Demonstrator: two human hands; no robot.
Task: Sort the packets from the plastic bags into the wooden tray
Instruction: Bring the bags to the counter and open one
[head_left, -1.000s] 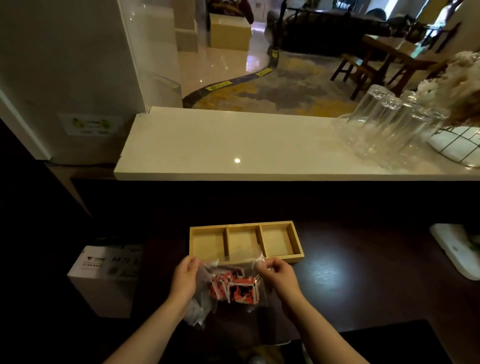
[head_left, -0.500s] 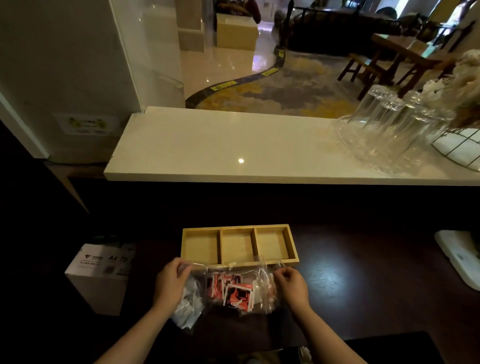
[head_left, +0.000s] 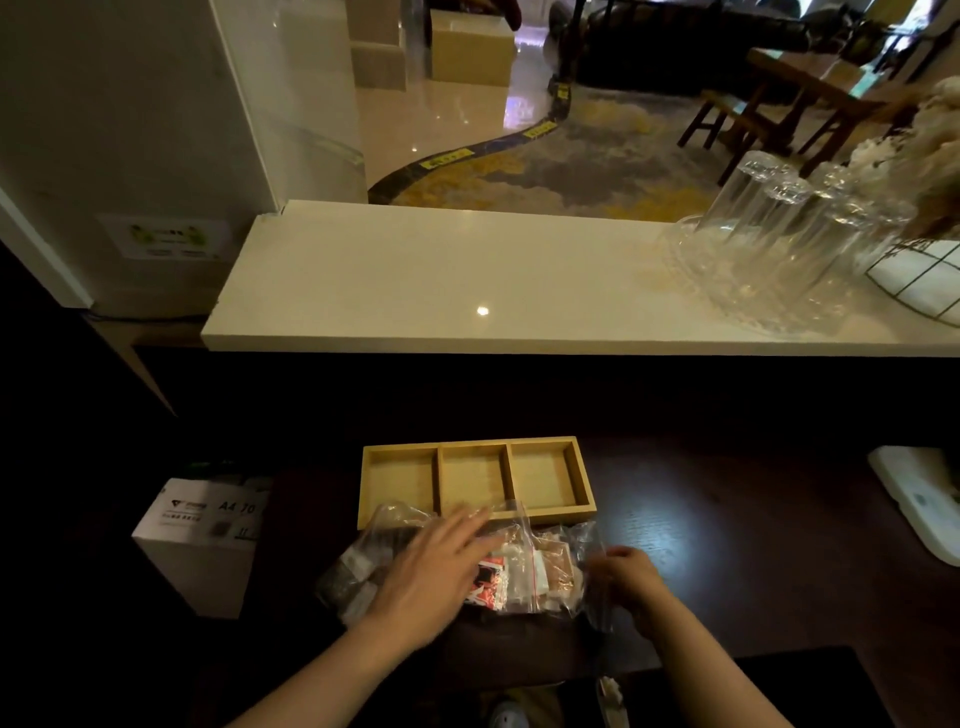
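A wooden tray (head_left: 582, 475) with three bare compartments lies on the dark table. Just in front of it lie clear plastic bags (head_left: 524, 577) with red-and-white and brownish packets (head_left: 491, 579) inside; another bag with greyish packets (head_left: 353, 571) lies at the left. My left hand (head_left: 436, 569) rests flat over the bags, fingers spread toward the tray's front edge. My right hand (head_left: 626, 577) pinches the right end of a bag.
A white A4 paper box (head_left: 202, 535) stands left of the table. A white counter (head_left: 467, 280) runs behind, with upturned glasses (head_left: 779, 244) at its right. A white object (head_left: 919, 499) lies at the table's right edge.
The bags have come down from between both hands onto the table. My left hand let go of the bag's left end and moved right, flat over the bags.
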